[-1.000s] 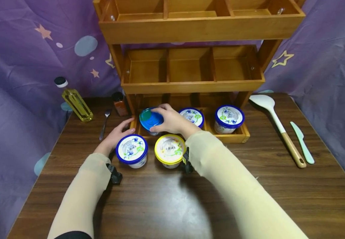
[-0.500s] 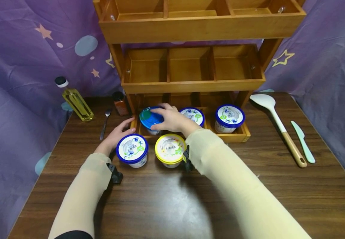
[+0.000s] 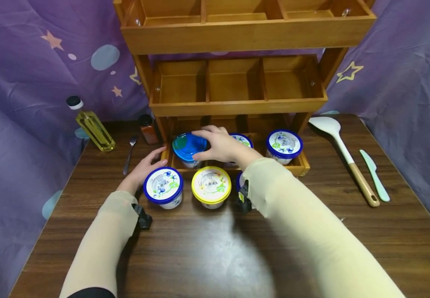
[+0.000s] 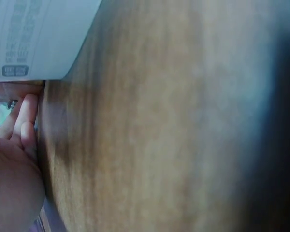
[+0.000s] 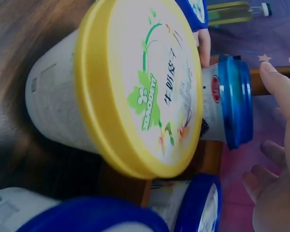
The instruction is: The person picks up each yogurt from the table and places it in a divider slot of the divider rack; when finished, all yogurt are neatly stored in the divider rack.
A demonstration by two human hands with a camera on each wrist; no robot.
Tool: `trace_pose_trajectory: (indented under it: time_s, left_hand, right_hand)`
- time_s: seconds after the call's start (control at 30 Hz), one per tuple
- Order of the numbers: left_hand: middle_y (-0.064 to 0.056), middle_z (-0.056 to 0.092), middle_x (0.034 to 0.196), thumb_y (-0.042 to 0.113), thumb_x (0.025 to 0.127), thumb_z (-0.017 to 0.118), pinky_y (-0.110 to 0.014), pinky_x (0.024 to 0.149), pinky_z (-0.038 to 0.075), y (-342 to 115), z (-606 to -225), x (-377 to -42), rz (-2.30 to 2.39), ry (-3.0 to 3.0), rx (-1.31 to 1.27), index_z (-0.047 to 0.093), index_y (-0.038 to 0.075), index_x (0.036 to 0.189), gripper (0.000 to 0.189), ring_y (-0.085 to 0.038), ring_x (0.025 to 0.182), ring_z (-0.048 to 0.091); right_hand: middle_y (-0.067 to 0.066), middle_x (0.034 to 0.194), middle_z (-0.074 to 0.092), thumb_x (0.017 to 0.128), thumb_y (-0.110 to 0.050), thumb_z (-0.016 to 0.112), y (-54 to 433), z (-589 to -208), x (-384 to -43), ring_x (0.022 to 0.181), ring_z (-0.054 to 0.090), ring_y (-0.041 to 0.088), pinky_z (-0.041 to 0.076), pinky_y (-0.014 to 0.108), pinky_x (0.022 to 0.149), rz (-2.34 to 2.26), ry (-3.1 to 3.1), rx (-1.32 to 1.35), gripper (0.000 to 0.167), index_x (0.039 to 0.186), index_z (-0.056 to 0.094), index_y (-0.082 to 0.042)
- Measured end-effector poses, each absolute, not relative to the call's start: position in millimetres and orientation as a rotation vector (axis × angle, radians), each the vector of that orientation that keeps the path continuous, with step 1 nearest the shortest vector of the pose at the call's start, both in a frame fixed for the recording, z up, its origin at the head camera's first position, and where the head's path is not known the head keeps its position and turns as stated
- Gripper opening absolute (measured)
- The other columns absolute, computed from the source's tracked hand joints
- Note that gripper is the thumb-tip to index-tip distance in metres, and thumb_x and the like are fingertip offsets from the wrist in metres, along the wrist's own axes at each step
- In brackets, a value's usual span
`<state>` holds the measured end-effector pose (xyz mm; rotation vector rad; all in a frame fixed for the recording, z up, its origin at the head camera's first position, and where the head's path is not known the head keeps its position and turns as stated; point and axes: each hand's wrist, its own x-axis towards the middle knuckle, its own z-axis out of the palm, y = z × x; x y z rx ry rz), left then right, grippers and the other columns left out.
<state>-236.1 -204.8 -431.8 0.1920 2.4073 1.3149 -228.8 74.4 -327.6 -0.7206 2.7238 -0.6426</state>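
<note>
In the head view, a tub with a plain shiny blue lid (image 3: 183,145) stands in the left part of the wooden rack's bottom tray (image 3: 298,169). My right hand (image 3: 222,145) hovers just right of that lid, thumb and fingers spread and apart from it in the right wrist view. My left hand (image 3: 144,170) rests its fingertips against the tray's left end. Two more tubs with printed blue-rimmed lids sit in the tray, the middle one (image 3: 244,140) partly behind my right hand. In front stand a blue-rimmed tub (image 3: 163,186) and a yellow-lidded tub (image 3: 211,185).
Another blue-rimmed tub (image 3: 240,181) is mostly hidden behind my right wrist. An oil bottle (image 3: 95,129), a fork (image 3: 129,155) and a dark-capped spice jar (image 3: 148,130) are at left. A white ladle (image 3: 345,149) and pale green knife (image 3: 375,176) lie at right. Upper trays overhang the bottom one.
My right hand has let go of the blue-lidded tub and shifted right, uncovering its lid and part of a tub behind the wrist. My left hand stays at the tray's end.
</note>
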Motion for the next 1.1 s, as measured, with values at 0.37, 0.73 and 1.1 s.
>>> trace_pose_trajectory:
  time_s: [0.37, 0.73, 1.1]
  left_hand:
    - [-0.017, 0.019, 0.153, 0.052, 0.094, 0.045, -0.064, 0.104, 0.015, -203, -444, -239, 1.322, 2.431, 0.19, 0.023, 0.033, 0.149, 0.063, -0.04, 0.138, 0.016]
    - [-0.016, 0.018, 0.153, 0.053, 0.094, 0.045, -0.065, 0.103, 0.014, -206, -441, -238, 1.321, 2.435, 0.153, 0.024, 0.035, 0.148, 0.061, -0.04, 0.138, 0.015]
    - [-0.015, 0.018, 0.153, 0.053, 0.093, 0.046, -0.065, 0.103, 0.014, -206, -440, -238, 1.332, 2.415, 0.131, 0.024, 0.036, 0.148, 0.061, -0.04, 0.138, 0.015]
  right_hand:
    - [0.006, 0.151, 0.027, 0.082, -0.051, 0.066, 131, -315, -204, 0.134, 0.023, 0.032, 0.026, 0.055, 0.103, -0.705, 2.724, -0.804, 0.075, 0.145, 0.036, -0.025]
    - [0.013, 0.144, 0.037, 0.08, -0.047, 0.07, 197, -323, -185, 0.131, 0.03, 0.037, 0.018, 0.059, 0.105, -0.698, 2.765, -0.897, 0.073, 0.14, 0.044, -0.015]
    - [0.011, 0.138, 0.044, 0.076, -0.043, 0.076, 226, -350, -159, 0.126, 0.035, 0.035, 0.028, 0.057, 0.099, -0.757, 2.71, -1.004, 0.07, 0.133, 0.052, -0.012]
